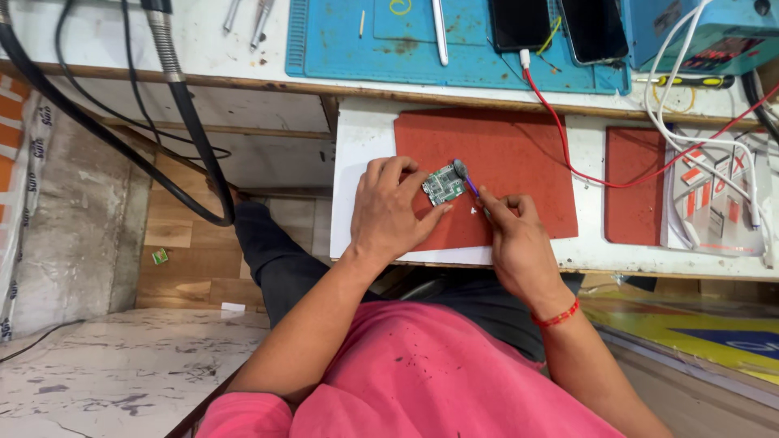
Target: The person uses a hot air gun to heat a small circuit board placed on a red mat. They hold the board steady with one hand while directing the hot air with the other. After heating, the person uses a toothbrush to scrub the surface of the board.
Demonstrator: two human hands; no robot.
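Observation:
My left hand (389, 212) pinches a small green circuit board (443, 184) and holds it just above a red mat (519, 154) on the white work surface. My right hand (515, 235) grips a thin purple-handled brush (467, 180); its grey head rests against the board's right edge. A red thread band circles my right wrist. A few white specks lie on the mat just below the board.
A blue mat (381, 49) at the back carries two dark phones (519, 23), tweezers and a white stick. A red cable (568, 154) crosses the red mat. White cables and a clear parts tray (718, 203) sit at the right. Thick black hoses (187, 122) hang at the left.

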